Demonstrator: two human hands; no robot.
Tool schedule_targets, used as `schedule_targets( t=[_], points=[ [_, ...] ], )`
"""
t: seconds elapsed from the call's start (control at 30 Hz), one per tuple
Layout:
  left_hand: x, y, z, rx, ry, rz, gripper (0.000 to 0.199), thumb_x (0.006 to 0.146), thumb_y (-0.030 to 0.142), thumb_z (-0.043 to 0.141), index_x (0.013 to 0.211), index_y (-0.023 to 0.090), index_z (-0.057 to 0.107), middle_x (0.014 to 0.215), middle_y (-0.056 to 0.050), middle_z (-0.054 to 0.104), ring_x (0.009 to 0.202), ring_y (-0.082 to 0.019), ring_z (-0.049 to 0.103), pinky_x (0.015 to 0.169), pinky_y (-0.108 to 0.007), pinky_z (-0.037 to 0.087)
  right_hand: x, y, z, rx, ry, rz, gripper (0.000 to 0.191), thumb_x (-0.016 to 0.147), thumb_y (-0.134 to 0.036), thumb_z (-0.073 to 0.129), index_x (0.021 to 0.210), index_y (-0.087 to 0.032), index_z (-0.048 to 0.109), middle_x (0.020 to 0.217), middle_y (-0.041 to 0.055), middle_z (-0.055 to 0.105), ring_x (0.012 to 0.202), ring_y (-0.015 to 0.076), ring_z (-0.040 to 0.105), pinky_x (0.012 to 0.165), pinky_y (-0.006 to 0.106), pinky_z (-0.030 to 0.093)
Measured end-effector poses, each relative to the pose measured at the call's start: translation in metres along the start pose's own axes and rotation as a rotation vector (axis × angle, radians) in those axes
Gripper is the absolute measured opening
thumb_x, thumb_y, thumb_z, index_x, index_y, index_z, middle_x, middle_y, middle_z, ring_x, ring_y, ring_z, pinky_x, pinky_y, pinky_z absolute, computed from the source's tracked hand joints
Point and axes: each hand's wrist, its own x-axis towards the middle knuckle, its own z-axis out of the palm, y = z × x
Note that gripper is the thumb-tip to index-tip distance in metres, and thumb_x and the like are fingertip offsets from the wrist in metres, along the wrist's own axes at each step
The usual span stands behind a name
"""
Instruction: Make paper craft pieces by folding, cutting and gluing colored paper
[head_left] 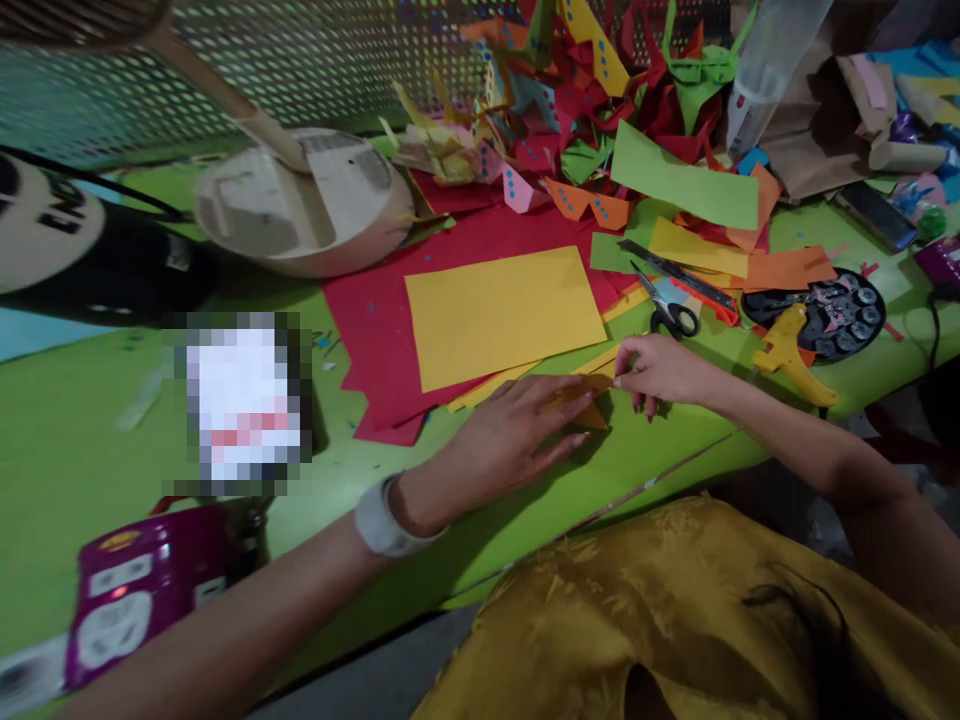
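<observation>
My left hand (510, 435), with a white band on its wrist, lies palm down with fingers spread over a small folded yellow paper (596, 412) near the table's front edge. The fingertips of my right hand (652, 375) pinch the right end of that paper. Much of the paper is hidden under my left fingers. Just beyond my hands a large yellow sheet (506, 315) rests on red paper (382, 370). Scissors (675, 315) and a box cutter (679, 275) lie beyond my right hand.
A yellow glue gun (795, 355) is beside a black round tray (855, 315) at right. Folded paper shapes (525, 110) pile up at the back. A round white lamp base (337, 210), a blurred-out device (244, 400) and a purple power strip (150, 580) stand left on the green table (300, 560).
</observation>
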Motion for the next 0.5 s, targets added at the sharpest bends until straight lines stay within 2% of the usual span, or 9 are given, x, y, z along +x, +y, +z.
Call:
schedule_targets(
  t=[0.03, 0.1, 0.13, 0.2, 0.23, 0.27, 0.33, 0.5],
  points=[
    [0.003, 0.0, -0.006, -0.056, 0.023, -0.073, 0.037, 0.1, 0.038, 0.044, 0.118, 0.016, 0.067, 0.119, -0.014, 0.068, 0.103, -0.025, 0.066, 0.085, -0.036, 0.053, 0.0, 0.001, 0.0, 0.008, -0.001, -0.002, 0.015, 0.089, -0.009, 0.061, 0.083, -0.018, 0.05, 0.049, -0.0058, 0.062, 0.036, 0.01, 0.059, 0.036, 0.016, 0.044],
    [0.013, -0.001, -0.016, -0.159, 0.064, -0.311, 0.04, 0.098, 0.044, 0.043, 0.099, 0.015, 0.071, 0.093, -0.011, 0.073, 0.081, -0.021, 0.067, 0.07, -0.031, 0.052, 0.0, 0.003, -0.001, 0.026, -0.001, -0.009, 0.016, 0.089, -0.009, 0.061, 0.084, -0.018, 0.05, 0.048, -0.0065, 0.061, 0.035, 0.01, 0.058, 0.036, 0.017, 0.043],
    [0.019, -0.001, -0.018, -0.24, -0.003, -0.435, 0.042, 0.097, 0.047, 0.044, 0.086, 0.016, 0.07, 0.077, -0.008, 0.071, 0.067, -0.018, 0.065, 0.061, -0.028, 0.049, 0.0, 0.004, -0.001, 0.031, -0.001, -0.013, 0.015, 0.088, -0.008, 0.061, 0.084, -0.018, 0.05, 0.048, -0.0068, 0.061, 0.035, 0.0101, 0.058, 0.036, 0.017, 0.043],
    [0.032, -0.004, -0.018, -0.522, -0.286, -0.624, 0.048, 0.094, 0.053, 0.044, 0.069, 0.018, 0.065, 0.052, -0.002, 0.063, 0.045, -0.012, 0.055, 0.046, -0.023, 0.041, 0.001, 0.005, 0.0, 0.032, -0.005, -0.023, 0.014, 0.088, -0.009, 0.06, 0.085, -0.019, 0.05, 0.048, -0.0067, 0.061, 0.035, 0.0105, 0.059, 0.036, 0.017, 0.042],
    [0.038, -0.005, -0.015, -0.686, -0.42, -0.689, 0.049, 0.092, 0.055, 0.047, 0.064, 0.018, 0.062, 0.049, -0.001, 0.062, 0.042, -0.011, 0.054, 0.045, -0.022, 0.04, 0.002, 0.006, 0.0, 0.029, -0.009, -0.026, 0.013, 0.089, -0.01, 0.059, 0.086, -0.018, 0.051, 0.049, -0.0064, 0.061, 0.036, 0.0107, 0.06, 0.036, 0.017, 0.042],
    [0.043, -0.007, -0.012, -0.811, -0.514, -0.736, 0.05, 0.091, 0.056, 0.049, 0.06, 0.018, 0.061, 0.048, -0.001, 0.062, 0.041, -0.01, 0.054, 0.045, -0.021, 0.041, 0.003, 0.007, 0.0, 0.025, -0.01, -0.028, 0.012, 0.089, -0.01, 0.059, 0.086, -0.018, 0.051, 0.05, -0.0061, 0.062, 0.037, 0.0109, 0.06, 0.036, 0.017, 0.042],
    [0.051, -0.009, -0.005, -0.94, -0.604, -0.799, 0.054, 0.089, 0.057, 0.053, 0.052, 0.018, 0.056, 0.043, -0.001, 0.059, 0.037, -0.009, 0.051, 0.042, -0.021, 0.039, 0.004, 0.009, 0.0, 0.013, -0.013, -0.039, 0.01, 0.089, -0.012, 0.06, 0.087, -0.018, 0.052, 0.052, -0.0055, 0.063, 0.038, 0.0109, 0.061, 0.036, 0.017, 0.042],
    [0.057, -0.011, -0.001, -1.016, -0.66, -0.872, 0.056, 0.087, 0.057, 0.057, 0.049, 0.016, 0.057, 0.039, -0.002, 0.055, 0.035, -0.009, 0.05, 0.037, -0.019, 0.032, 0.004, 0.01, 0.001, -0.011, -0.014, -0.054, 0.009, 0.089, -0.013, 0.058, 0.087, -0.019, 0.051, 0.052, -0.0054, 0.063, 0.038, 0.0107, 0.062, 0.036, 0.016, 0.042]
  ],
)
